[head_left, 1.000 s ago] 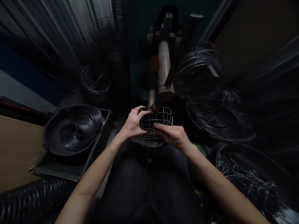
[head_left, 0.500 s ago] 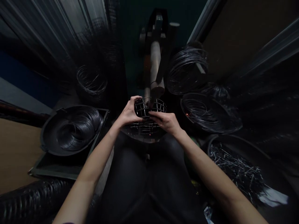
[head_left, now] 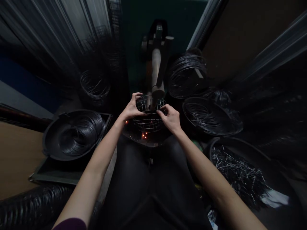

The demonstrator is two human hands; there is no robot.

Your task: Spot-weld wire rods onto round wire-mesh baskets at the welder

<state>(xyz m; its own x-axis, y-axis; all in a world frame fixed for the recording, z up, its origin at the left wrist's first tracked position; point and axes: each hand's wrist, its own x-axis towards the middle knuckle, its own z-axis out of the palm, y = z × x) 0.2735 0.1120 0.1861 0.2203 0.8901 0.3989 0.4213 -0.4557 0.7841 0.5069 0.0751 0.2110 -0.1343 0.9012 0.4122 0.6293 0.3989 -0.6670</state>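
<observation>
dim rm [head_left: 182, 25]; lh [head_left: 131, 109] curled round basket [head_left: 149, 120]

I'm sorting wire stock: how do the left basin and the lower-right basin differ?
The left basin holds an orderly wire coil; the lower-right basin holds loose, jumbled short wire pieces. A tray shows beneath the left basin; none shows beneath the lower-right basin. Both basins are dark and rounded.

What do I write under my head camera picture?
Left hand and right hand hold a wire basket while orange sparks glow nearby.
</observation>
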